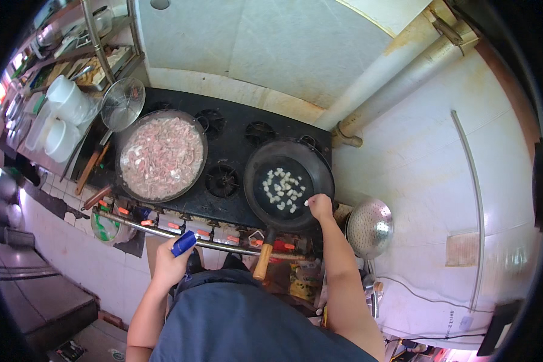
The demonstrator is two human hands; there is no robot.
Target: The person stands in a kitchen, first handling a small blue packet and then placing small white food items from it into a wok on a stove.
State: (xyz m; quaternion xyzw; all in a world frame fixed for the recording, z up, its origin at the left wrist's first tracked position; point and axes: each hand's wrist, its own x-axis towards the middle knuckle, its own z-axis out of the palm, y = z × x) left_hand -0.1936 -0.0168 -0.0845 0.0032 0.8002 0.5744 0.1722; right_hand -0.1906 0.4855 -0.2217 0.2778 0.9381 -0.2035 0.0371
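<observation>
My right hand (320, 207) is over the right side of a dark wok (255, 181) with a wooden handle (263, 262). Between its fingertips I pinch a small white piece (306, 202). Several similar white lumps (280, 186) lie scattered in the wok's bottom, in what looks like clear liquid. My left hand (168, 264) is closed around a blue packet (184, 243) in front of the stove rail; its lower part is hidden by my fingers. To the left, a wide pan (203, 169) is filled with pale pink sliced meat (163, 158) in cloudy liquid.
The black stove (226, 154) has bare burners (222, 181) between the pans. A metal rail (235, 246) and orange-handled gas valves (174, 225) run along its front. A wire skimmer (123, 104) and white tubs (68, 99) are at left; a perforated metal strainer (371, 228) hangs at right.
</observation>
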